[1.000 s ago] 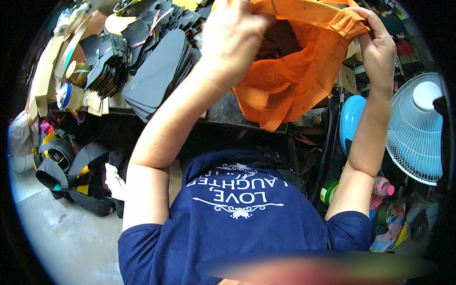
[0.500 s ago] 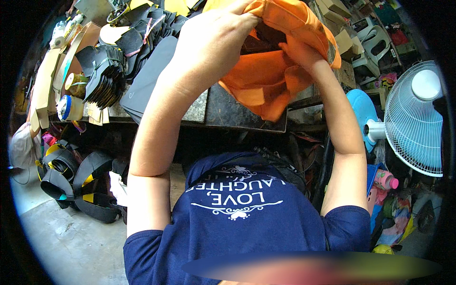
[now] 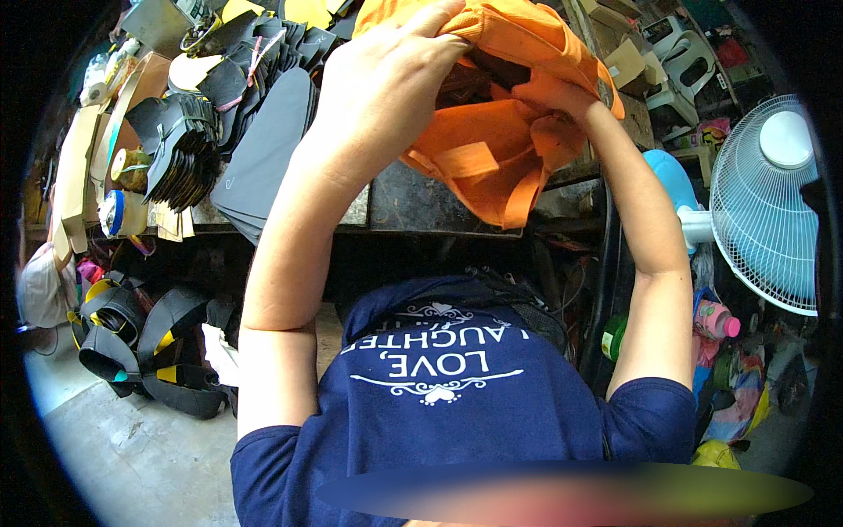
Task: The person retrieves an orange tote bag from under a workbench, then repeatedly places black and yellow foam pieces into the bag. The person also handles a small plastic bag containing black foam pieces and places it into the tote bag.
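Observation:
An orange cloth piece (image 3: 500, 184) with a bag-like open mouth is held up over the front of the dark worktable (image 3: 404, 206). My left hand (image 3: 391, 92) pinches its upper rim at a thick seam. Into the mouth goes my right hand (image 3: 562, 97), closed on a fold at the right side, its fingertips partly hidden by the cloth. A lighter orange tab (image 3: 465, 161) lies across the lower flap, which hangs down in a point. The inside of the cloth is dark and hard to make out.
Dark flat cut sheets (image 3: 277, 145) and bundled black pieces (image 3: 180, 154) lie left on the table beside a round tub (image 3: 123, 213). Black curved pieces (image 3: 176, 351) rest on the floor. A fan (image 3: 768, 211) stands right, with white chairs (image 3: 685, 66) and cardboard boxes (image 3: 630, 66) behind.
The orange cloth has turned a little in my hands, and its lower flap shows the tab more fully. My right forearm and elbow have shifted slightly right; my left hand keeps its grip.

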{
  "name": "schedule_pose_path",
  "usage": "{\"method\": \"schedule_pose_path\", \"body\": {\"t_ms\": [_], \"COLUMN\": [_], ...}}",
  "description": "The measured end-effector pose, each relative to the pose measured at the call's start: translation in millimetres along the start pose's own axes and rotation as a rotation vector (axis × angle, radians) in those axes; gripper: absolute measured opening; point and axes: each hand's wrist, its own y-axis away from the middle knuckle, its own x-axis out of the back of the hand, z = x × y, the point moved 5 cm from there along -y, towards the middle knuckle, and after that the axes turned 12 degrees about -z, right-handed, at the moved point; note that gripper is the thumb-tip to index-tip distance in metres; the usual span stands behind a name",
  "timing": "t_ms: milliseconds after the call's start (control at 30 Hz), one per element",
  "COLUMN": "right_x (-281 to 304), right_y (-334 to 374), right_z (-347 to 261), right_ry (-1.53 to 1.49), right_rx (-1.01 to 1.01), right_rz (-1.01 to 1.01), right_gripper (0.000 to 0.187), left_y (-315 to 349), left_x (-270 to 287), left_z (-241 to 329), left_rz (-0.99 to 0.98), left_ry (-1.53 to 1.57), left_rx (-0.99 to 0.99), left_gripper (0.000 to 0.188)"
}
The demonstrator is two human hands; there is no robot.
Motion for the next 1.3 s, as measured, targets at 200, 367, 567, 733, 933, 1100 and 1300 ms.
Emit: {"method": "schedule_pose_path", "body": {"t_ms": [200,367,567,733,933,1100,1300], "right_x": [48.8,54.3,48.5,32.6,26.2,55.5,37.9], "right_y": [42.3,74.9,123.1,132.5,177.6,205.7,122.2], "right_z": [7.9,5.5,-30.1,-79.5,-118.6,-154.6,-234.9], "right_ry": [-0.549,-0.58,-0.531,0.184,0.253,0.022,0.492], "right_rx": [0.436,0.42,0.234,0.311,0.516,0.991,1.066], "right_rz": [0.411,0.366,0.255,0.282,0.034,-0.064,0.111], "right_gripper": [0.054,0.055,0.055,0.062,0.086,0.089,0.081], "left_y": [-2.9,0.3,14.1,25.6,16.9,31.9,17.4], "left_x": [14.0,27.1,31.6,21.9,-53.6,-109.3,-151.3], "left_z": [-1.0,6.3,14.5,0.1,-33.9,-44.8,-46.4], "left_rz": [0.11,0.139,0.05,0.008,-0.153,-0.039,-0.046], "left_ry": [-0.036,-0.054,-0.02,-0.077,-0.124,0.18,0.344], "left_rx": [0.01,-0.004,0.025,0.221,0.307,0.35,0.384], "left_gripper": [0.019,0.028,0.024,0.018,0.017,0.024,0.024]}}
